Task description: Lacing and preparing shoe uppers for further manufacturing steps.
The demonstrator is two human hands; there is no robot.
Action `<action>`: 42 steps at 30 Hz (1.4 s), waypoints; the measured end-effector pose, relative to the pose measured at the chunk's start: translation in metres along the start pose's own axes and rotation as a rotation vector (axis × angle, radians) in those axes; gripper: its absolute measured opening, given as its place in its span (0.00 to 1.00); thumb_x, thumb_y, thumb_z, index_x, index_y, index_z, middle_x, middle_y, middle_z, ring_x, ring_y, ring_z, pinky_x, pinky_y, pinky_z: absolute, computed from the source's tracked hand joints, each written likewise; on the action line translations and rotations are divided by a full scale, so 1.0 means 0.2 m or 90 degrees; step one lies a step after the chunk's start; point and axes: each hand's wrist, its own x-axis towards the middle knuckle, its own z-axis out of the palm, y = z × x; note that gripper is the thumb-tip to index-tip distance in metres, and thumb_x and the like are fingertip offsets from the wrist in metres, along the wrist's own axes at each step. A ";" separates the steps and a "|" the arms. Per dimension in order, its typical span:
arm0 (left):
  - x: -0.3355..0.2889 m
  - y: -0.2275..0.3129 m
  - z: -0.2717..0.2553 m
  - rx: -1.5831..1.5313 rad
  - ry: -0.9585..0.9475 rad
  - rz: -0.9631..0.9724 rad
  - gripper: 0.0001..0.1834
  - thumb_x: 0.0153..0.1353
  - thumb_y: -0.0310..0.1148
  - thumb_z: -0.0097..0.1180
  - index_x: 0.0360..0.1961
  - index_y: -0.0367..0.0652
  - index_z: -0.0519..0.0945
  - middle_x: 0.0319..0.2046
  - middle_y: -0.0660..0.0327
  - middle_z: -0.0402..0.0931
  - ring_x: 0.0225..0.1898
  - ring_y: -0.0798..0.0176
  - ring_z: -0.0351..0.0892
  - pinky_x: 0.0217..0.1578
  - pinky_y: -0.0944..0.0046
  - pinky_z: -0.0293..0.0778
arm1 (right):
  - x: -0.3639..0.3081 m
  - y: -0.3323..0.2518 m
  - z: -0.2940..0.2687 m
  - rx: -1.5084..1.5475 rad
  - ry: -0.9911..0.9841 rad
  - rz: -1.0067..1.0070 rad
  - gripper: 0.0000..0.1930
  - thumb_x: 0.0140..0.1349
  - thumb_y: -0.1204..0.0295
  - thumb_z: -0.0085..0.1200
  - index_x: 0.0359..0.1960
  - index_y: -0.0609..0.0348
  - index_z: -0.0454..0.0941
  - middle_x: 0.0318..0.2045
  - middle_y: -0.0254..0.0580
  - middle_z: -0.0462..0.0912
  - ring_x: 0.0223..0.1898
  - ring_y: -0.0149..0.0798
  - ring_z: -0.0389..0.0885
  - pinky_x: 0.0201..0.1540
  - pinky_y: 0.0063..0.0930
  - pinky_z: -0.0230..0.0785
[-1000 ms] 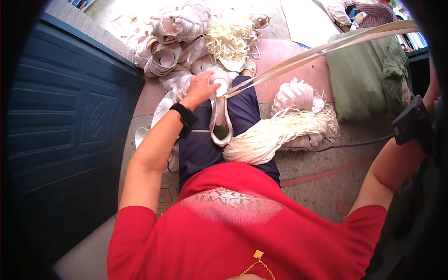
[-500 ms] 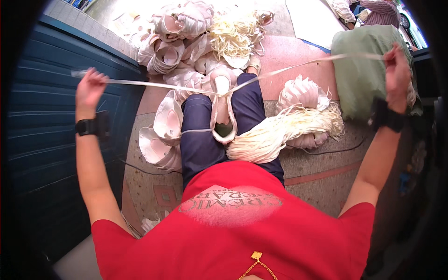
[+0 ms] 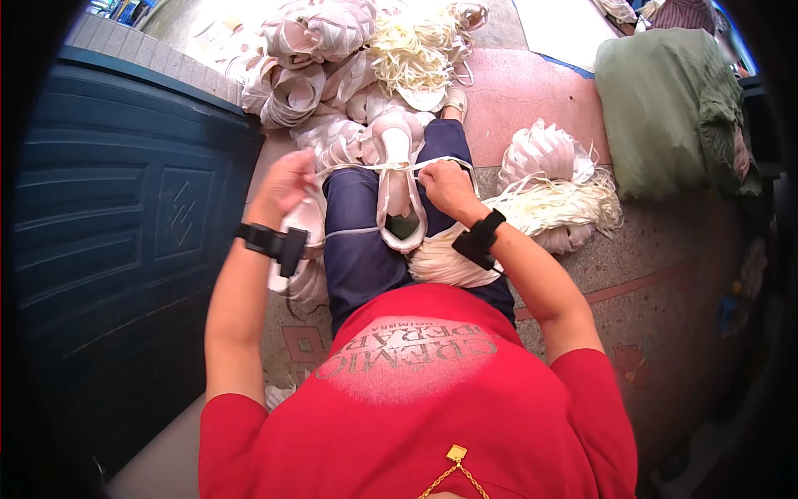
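Note:
A pale pink shoe upper (image 3: 395, 193) lies lengthwise between my knees, its opening toward me. A white shoelace (image 3: 356, 166) crosses its front part and runs out to both sides. My right hand (image 3: 450, 190) is closed on the lace just right of the upper, and a loop of lace bends away beyond the knuckles. On the other side my left hand (image 3: 289, 181), slightly blurred, has its fingers drawn together at the lace, a little apart from the upper. A thick bundle of cream laces (image 3: 449, 262) rests over my right thigh and spreads to the right.
A large heap of pale uppers (image 3: 320, 37) with tangled cream laces (image 3: 411, 54) lies beyond my feet. More uppers (image 3: 544, 154) are on the right. A bulging green sack (image 3: 661, 116) stands farther right, and a dark blue panelled door (image 3: 125, 216) borders my left.
Both hands have come inward from wide apart to beside the upper. The lace, earlier stretched taut to both sides, now runs short and slack across the upper.

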 end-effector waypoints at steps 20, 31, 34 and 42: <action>-0.05 -0.31 0.27 0.332 -0.023 -0.012 0.09 0.57 0.29 0.45 0.37 0.39 0.74 0.20 0.68 0.69 0.19 0.77 0.65 0.17 0.78 0.62 | 0.13 -0.07 0.05 -0.090 -0.067 -0.065 0.08 0.48 0.70 0.46 0.24 0.59 0.77 0.27 0.50 0.76 0.32 0.50 0.75 0.35 0.42 0.66; 0.10 -0.39 0.32 0.709 0.078 0.273 0.09 0.50 0.30 0.52 0.25 0.33 0.76 0.17 0.53 0.74 0.19 0.59 0.76 0.20 0.63 0.70 | 0.08 -0.08 0.05 -0.043 0.046 -0.058 0.10 0.49 0.68 0.47 0.22 0.60 0.78 0.24 0.49 0.77 0.29 0.49 0.75 0.32 0.42 0.66; 0.11 -0.40 0.32 0.780 0.073 0.364 0.09 0.48 0.31 0.52 0.24 0.35 0.76 0.22 0.46 0.73 0.28 0.46 0.75 0.31 0.55 0.69 | 0.08 -0.08 0.04 -0.029 0.010 -0.027 0.10 0.49 0.68 0.46 0.21 0.60 0.78 0.24 0.49 0.77 0.28 0.50 0.75 0.31 0.43 0.67; 0.14 -0.33 0.32 0.892 0.012 0.337 0.07 0.46 0.29 0.50 0.24 0.36 0.76 0.22 0.45 0.73 0.29 0.45 0.74 0.32 0.53 0.69 | 0.10 -0.05 0.05 -0.005 0.004 -0.034 0.10 0.48 0.69 0.45 0.20 0.60 0.77 0.22 0.50 0.77 0.28 0.51 0.75 0.31 0.43 0.66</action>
